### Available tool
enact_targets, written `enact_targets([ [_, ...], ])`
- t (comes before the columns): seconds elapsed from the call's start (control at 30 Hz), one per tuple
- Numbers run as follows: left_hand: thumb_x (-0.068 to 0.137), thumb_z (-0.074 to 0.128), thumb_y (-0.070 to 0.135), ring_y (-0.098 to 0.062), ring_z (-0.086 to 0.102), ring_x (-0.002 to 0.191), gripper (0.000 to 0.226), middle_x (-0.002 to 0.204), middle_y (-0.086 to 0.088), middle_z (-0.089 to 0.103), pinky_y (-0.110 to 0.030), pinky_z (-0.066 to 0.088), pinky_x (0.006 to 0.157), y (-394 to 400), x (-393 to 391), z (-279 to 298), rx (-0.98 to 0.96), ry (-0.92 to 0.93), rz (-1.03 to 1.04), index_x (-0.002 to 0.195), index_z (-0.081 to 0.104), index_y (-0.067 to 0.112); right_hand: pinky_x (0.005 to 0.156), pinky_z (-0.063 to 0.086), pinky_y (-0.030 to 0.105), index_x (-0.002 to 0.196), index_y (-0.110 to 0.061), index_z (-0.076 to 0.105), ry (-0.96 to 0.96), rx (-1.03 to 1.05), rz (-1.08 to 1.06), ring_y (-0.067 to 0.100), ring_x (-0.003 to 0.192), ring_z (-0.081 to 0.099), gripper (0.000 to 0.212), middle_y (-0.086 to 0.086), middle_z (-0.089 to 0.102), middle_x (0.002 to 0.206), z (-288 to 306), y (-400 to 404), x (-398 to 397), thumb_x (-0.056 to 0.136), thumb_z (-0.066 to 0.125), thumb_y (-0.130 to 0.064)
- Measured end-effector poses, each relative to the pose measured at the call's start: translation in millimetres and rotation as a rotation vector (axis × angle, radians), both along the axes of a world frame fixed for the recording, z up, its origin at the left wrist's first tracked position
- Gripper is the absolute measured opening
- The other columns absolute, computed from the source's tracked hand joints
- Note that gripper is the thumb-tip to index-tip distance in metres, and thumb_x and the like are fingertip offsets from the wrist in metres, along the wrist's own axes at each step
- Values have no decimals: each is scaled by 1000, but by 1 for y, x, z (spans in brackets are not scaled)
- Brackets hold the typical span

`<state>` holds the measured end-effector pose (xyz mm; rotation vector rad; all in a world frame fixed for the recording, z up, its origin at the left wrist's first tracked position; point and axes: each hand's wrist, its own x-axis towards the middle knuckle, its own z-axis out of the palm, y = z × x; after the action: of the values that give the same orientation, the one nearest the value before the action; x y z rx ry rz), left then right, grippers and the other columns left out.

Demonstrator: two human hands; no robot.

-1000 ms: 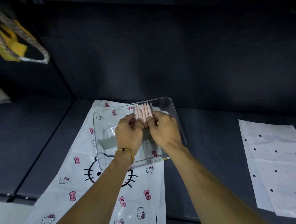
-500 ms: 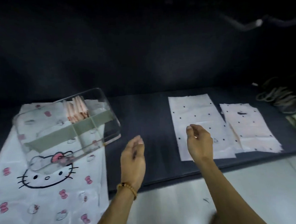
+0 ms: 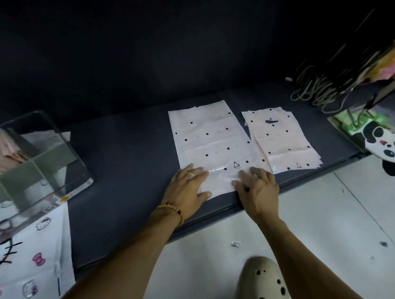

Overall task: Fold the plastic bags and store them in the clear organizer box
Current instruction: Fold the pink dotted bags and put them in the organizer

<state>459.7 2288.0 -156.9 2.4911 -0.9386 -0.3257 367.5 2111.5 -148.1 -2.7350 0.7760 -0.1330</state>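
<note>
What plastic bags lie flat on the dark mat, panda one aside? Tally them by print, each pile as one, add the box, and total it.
Single pink black-dotted plastic bag: 1
Pile of pink black-dotted plastic bags: 1
White cat-print plastic bag: 1
Clear plastic organizer box: 1
Total: 4

The flat bag (image 3: 211,139) and the stack (image 3: 281,139) beside it are pale pink with dark dots, the big sheet (image 3: 32,263) is white with pink bows, and the mat (image 3: 127,158) is dark grey.
</note>
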Motion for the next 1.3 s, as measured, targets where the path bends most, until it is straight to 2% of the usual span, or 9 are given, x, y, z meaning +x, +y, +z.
enact_targets([
  [0.27,94,49,24,-15,46,108,17,107,5,62,-28,36,92,-7,-5,8,-78,-178,92,95,66,19,83,42,38,89,-10,71,-90,-11,123,29,96,54,21,8,64,103,5,4,6,93,55,-22],
  [0.37,91,52,18,-17,51,105,11,104,0,61,-34,45,89,22,-7,17,-191,-86,187,94,62,14,93,48,40,108,-11,68,-198,107,265,24,106,60,35,6,66,115,13,21,5,92,55,-39],
  [0.5,95,51,20,-18,50,119,20,129,2,55,-22,34,102,82,-12,21,-225,84,219,112,61,17,114,22,36,143,-24,39,87,155,547,15,136,36,77,-4,42,148,15,54,6,80,50,-68],
  [0.67,98,44,26,-15,58,89,7,100,3,64,-32,48,79,148,-20,27,-167,287,237,95,46,32,115,21,28,140,-25,46,128,93,727,13,138,35,45,-4,42,149,15,86,6,96,51,-25],
  [0.77,97,47,22,-8,53,74,16,82,5,57,-20,40,62,170,-24,31,-230,255,329,86,46,33,90,51,33,113,-26,69,103,213,609,21,93,64,28,0,70,105,28,96,0,93,51,-16],
  [0.87,97,49,18,-13,52,80,12,90,-2,58,-18,42,68,181,-25,35,-406,331,485,89,52,25,62,52,29,72,-16,65,108,545,335,15,62,57,10,-4,61,66,34,96,-4,81,61,-16],
  [0.97,97,49,21,-18,52,90,9,99,-3,57,-21,46,80,188,-30,35,-502,455,665,94,56,17,73,53,22,91,-14,69,4,855,86,13,82,64,12,-6,69,88,31,106,-6,79,70,-17],
  [1.13,82,58,60,-21,62,101,47,107,-4,67,-39,50,91,204,-37,36,-662,726,734,99,66,16,60,44,7,89,-26,61,-93,847,-20,2,79,60,9,-19,63,88,19,133,5,85,63,-19],
  [1.3,88,65,23,-11,63,78,14,86,1,69,-25,52,77,199,-36,22,-399,525,708,99,66,15,66,47,25,88,-16,60,11,755,-107,11,74,59,16,-4,63,84,8,142,22,85,62,-32],
])
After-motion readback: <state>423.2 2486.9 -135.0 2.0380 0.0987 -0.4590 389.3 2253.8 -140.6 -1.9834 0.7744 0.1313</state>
